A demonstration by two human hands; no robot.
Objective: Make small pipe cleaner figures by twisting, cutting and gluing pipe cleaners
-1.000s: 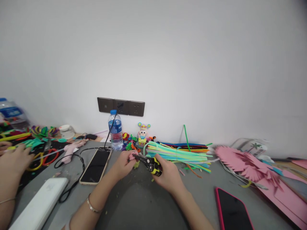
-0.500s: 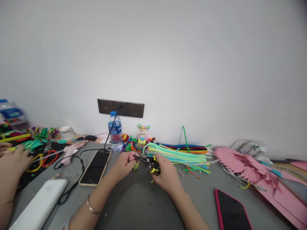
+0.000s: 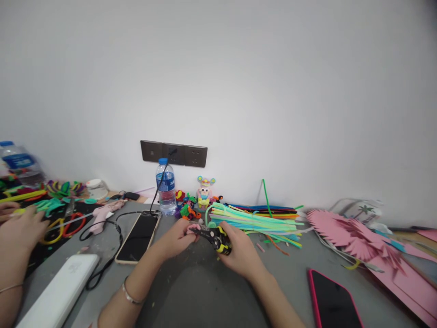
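Note:
In my right hand (image 3: 238, 250) is a pair of black and yellow pliers (image 3: 215, 237), its fingers wrapped round the handles. The plier jaws point left and meet a small pink fuzzy piece (image 3: 193, 228), perhaps pipe cleaner. My left hand (image 3: 178, 239) pinches that pink piece from the other side, with part of it hidden by the fingers. Just behind the hands stands a small figure (image 3: 205, 193) with blue round ears. To its right lies a bundle of pale green and other coloured pipe cleaners (image 3: 252, 218).
A water bottle (image 3: 166, 187), a phone (image 3: 138, 239) and a white power bank (image 3: 61, 291) stand or lie on the left. A co-worker's hands (image 3: 22, 228) are at far left, near scissors (image 3: 73, 224). Right are a pink-edged phone (image 3: 334, 298) and pink paper (image 3: 358, 237).
The view has shifted slightly. The pliers and both hands are a little lower and further right, still at the pink piece. A yellow-green bit below the hands is no longer visible.

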